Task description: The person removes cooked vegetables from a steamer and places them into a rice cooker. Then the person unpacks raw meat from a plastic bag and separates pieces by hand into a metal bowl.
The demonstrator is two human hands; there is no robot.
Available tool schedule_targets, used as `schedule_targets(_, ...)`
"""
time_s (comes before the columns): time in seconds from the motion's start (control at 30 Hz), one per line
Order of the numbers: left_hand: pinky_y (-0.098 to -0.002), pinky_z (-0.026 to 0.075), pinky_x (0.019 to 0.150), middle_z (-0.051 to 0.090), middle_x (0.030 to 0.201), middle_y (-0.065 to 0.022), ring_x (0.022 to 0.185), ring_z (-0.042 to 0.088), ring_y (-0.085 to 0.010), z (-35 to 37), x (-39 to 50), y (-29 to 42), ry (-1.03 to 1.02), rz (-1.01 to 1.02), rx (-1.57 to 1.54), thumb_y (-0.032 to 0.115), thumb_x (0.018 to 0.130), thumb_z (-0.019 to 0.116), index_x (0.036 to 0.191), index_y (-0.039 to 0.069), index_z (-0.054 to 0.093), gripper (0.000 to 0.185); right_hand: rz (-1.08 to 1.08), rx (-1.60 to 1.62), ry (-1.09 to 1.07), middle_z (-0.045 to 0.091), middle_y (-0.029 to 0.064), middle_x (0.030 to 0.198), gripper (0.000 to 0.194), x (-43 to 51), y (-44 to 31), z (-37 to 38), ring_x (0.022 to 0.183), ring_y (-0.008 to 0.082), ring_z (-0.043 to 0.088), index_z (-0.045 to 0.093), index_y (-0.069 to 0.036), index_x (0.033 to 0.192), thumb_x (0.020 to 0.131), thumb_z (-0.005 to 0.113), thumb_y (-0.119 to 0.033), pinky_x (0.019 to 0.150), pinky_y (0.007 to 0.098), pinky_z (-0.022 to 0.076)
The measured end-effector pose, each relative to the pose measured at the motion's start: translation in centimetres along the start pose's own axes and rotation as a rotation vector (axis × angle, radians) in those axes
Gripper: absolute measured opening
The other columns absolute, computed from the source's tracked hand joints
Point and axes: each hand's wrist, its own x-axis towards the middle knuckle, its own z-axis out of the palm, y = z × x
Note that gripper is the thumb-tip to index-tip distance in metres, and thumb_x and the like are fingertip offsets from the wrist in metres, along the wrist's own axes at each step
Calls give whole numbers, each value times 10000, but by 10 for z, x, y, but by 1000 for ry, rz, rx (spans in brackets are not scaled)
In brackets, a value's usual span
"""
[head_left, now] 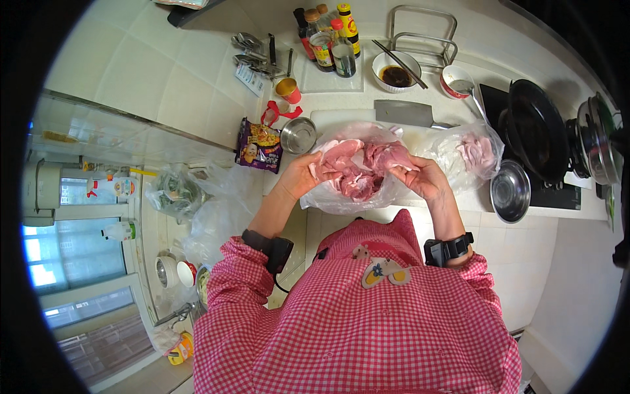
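Raw meat [359, 187] in large pink pieces lies in a clear plastic bag [315, 201], spread open at the front of a white cutting board [334, 118]. My left hand [304, 176] grips the meat's left side, thumb over its near face. On the right, my right hand [427, 178] pinches another part of the meat between thumb and fingers. The bag's film bunches around both hands, and its underside is hidden. Behind the bag, a cleaver [403, 113] rests on the board with its handle to the right.
Right of the board are a second plastic bag with pale meat [477, 150], a steel bowl [510, 191] at the counter edge and a black pan [536, 130]. Sauce bottles [322, 47] and a bowl of dark sauce [396, 74] with chopsticks stand behind. A small steel bowl [298, 135] sits left.
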Motion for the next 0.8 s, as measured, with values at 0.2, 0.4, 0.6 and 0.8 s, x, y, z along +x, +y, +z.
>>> schedule_targets(0.2,-494,454,937,559,1229,-172,1109,566,-332,7,6,4,93,39,-68,219,923,450,1321,8,425,451,59,158,-76,444,291,1236,348,-6,-4,-3,1127,414,504,396,150,1224,911,432,2,998,502,442)
schedule_targets(0.4,-477,458,917,584,1180,-156,1079,581,-324,38,28,4,99,52,98,178,899,494,1188,-37,519,361,-122,-13,-166,470,245,1261,390,-30,-17,-16,1141,359,523,401,99,1272,895,452,14,993,457,456)
schedule_targets(0.6,-427,507,850,593,1139,-160,956,625,-278,120,75,-34,144,-34,320,146,873,538,1195,-45,509,376,-515,-315,-44,601,163,1125,337,-101,-48,-53,998,267,627,500,64,1213,878,491,29,881,371,537)
schedule_targets(0.8,-350,529,779,646,1036,-129,880,654,-209,206,155,-124,-94,-220,591,209,893,513,1215,-14,529,392,-873,-270,365,614,144,1046,288,-175,-98,-136,916,235,631,533,66,1147,877,435,35,841,359,528)
